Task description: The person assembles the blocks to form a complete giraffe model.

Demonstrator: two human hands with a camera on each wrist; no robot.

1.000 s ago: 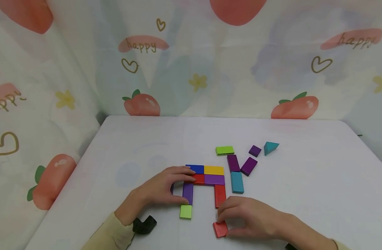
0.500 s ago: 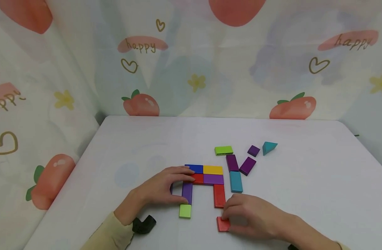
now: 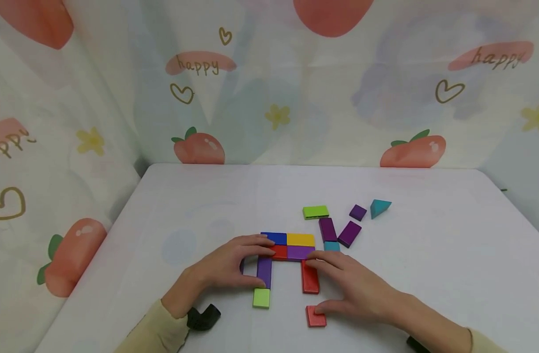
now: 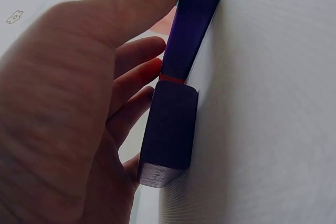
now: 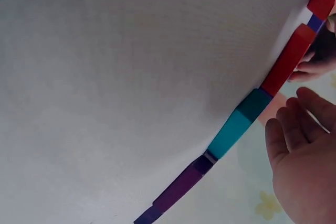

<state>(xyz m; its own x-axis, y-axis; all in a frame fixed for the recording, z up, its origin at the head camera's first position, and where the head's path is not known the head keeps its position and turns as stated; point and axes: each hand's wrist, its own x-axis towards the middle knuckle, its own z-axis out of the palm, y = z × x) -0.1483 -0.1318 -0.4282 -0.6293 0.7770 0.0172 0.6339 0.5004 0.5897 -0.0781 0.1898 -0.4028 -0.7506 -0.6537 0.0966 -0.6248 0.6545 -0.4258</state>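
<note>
My left hand [image 3: 225, 262] rests over the left side of a flat block figure, fingers extended. Its fingertips touch the blue block [image 3: 277, 238] and a red block [image 3: 279, 253]; its thumb lies at the lower end of an upright purple block [image 3: 264, 272], above a light-green square [image 3: 261, 298]. A dark block [image 4: 170, 124] sits beside the palm in the left wrist view. My right hand [image 3: 362, 287] is spread. Its fingertips reach the top of the long red block [image 3: 310, 282], and its thumb touches a small red square [image 3: 317, 321], which lies apart below that block.
A yellow block [image 3: 301, 239] and a purple block [image 3: 299, 253] complete the figure's top rows. Loose blocks lie behind: green [image 3: 315, 212], several dark purple ones [image 3: 350, 234], a partly hidden teal one [image 3: 332, 246] and a teal triangular one [image 3: 379, 208]. A patterned curtain [image 3: 313, 98] stands behind the table.
The small red square has shifted right and straightened. My right hand has loosened from it and spread, its fingers moving up to the long red block. My left hand stays put.
</note>
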